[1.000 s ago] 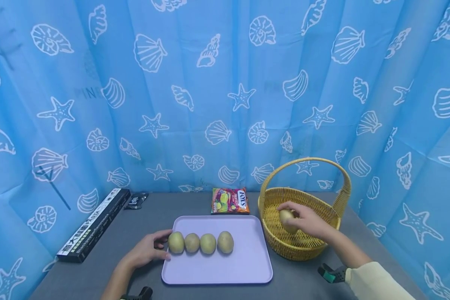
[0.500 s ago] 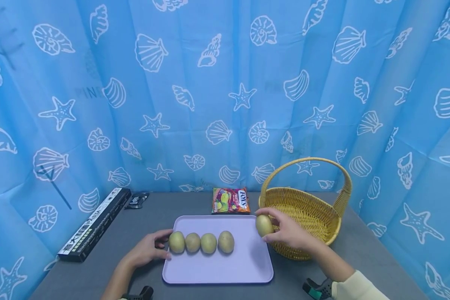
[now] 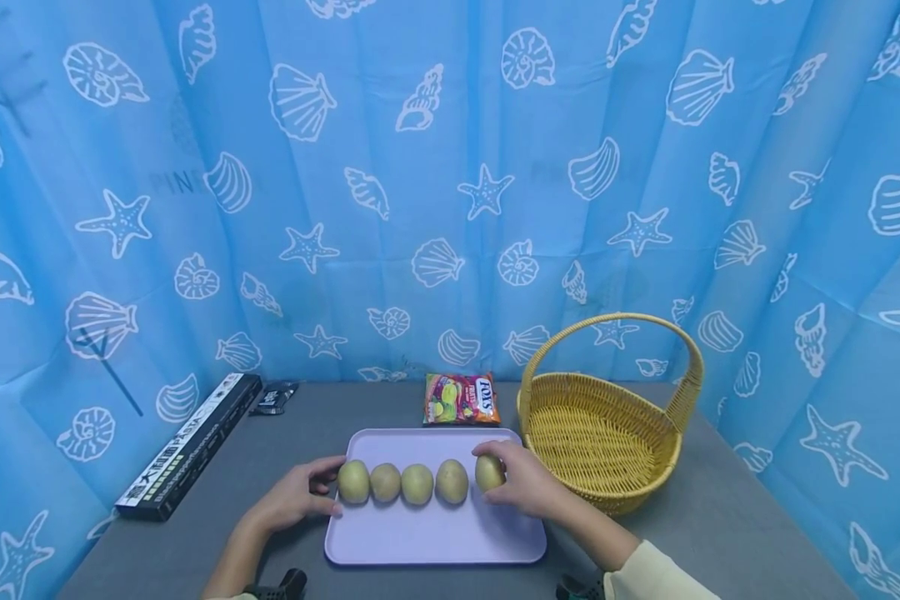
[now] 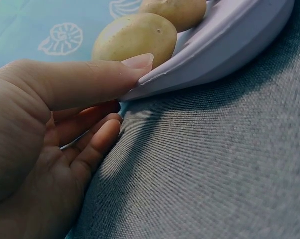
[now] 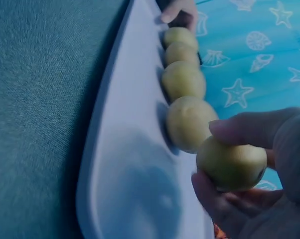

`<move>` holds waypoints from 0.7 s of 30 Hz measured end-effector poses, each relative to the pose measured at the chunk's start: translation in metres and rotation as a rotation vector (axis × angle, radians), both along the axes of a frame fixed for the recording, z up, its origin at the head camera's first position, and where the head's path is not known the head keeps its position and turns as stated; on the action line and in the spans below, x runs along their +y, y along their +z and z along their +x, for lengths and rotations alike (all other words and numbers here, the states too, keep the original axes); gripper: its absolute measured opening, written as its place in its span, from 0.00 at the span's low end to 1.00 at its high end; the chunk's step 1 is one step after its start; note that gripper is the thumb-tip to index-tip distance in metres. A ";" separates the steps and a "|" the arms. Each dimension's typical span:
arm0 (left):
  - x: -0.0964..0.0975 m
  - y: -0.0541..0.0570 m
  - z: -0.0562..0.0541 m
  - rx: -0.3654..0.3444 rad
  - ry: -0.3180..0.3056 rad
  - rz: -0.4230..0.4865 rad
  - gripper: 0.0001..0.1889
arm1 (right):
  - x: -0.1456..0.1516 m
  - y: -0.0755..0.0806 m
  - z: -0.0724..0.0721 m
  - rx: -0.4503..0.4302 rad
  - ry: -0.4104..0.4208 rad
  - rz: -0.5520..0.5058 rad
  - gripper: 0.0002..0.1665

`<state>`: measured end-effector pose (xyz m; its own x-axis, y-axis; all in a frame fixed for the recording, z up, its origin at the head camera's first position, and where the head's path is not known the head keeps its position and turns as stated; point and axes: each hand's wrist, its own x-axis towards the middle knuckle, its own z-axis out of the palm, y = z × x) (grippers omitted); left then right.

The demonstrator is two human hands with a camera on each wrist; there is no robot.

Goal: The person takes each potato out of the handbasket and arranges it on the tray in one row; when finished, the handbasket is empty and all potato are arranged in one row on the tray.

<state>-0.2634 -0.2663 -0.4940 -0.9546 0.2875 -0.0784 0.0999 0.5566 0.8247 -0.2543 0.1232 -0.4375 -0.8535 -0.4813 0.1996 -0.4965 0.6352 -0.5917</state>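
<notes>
Several yellowish potatoes lie in a row on a lilac tray [image 3: 435, 542], from one [image 3: 354, 482] at its left edge to another [image 3: 452, 482] near its middle. My right hand [image 3: 528, 482] pinches one more potato [image 5: 232, 163] between thumb and fingertips, over the tray just right of the row. In the right wrist view it overlaps the end potato [image 5: 190, 123]. At the tray's left edge rests my left hand [image 3: 292, 498], thumb and forefinger spread apart beside the first potato. Its thumb [image 4: 105, 79] lies straight at the rim in the left wrist view; the other fingers bend loosely below, holding nothing.
A yellow wicker basket [image 3: 607, 492] with a tall handle stands right of the tray. Behind the tray lies a colourful candy bag [image 3: 461, 400]. A long black-and-white box [image 3: 187, 450] and a small black packet [image 3: 273, 399] lie left. A blue shell-patterned curtain [image 3: 450, 208] hangs behind.
My right hand has lifted a potato out of the basket and carried it left, over the tray to the right end of the row. My left hand has stayed at the tray's edge.
</notes>
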 end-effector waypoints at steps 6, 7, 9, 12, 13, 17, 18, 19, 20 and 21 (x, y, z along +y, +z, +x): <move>0.001 0.000 0.000 -0.002 0.003 -0.004 0.45 | -0.010 -0.012 -0.008 -0.065 -0.070 0.078 0.37; 0.001 0.000 0.000 -0.001 0.002 -0.004 0.45 | -0.012 -0.013 -0.009 -0.077 -0.073 0.080 0.37; 0.001 0.000 -0.001 -0.001 -0.001 0.000 0.45 | -0.014 -0.015 -0.011 -0.086 -0.071 0.084 0.37; 0.001 0.000 -0.001 0.001 0.005 -0.002 0.44 | -0.016 -0.017 -0.013 -0.094 -0.071 0.099 0.37; 0.001 -0.001 -0.001 0.001 0.009 -0.006 0.44 | -0.017 -0.017 -0.013 -0.095 -0.070 0.102 0.37; 0.001 -0.001 -0.002 -0.004 0.023 -0.011 0.45 | -0.018 -0.017 -0.013 -0.105 -0.079 0.123 0.39; 0.001 -0.001 -0.001 -0.006 0.024 -0.010 0.45 | -0.018 -0.016 -0.012 -0.102 -0.079 0.127 0.40; 0.000 -0.001 -0.001 -0.007 0.024 -0.007 0.45 | -0.017 -0.017 -0.012 -0.098 -0.079 0.130 0.40; 0.000 -0.001 -0.001 -0.007 0.022 -0.005 0.45 | -0.017 -0.017 -0.011 -0.093 -0.079 0.134 0.40; 0.000 -0.001 -0.001 -0.007 0.021 -0.005 0.45 | -0.016 -0.017 -0.011 -0.087 -0.079 0.133 0.40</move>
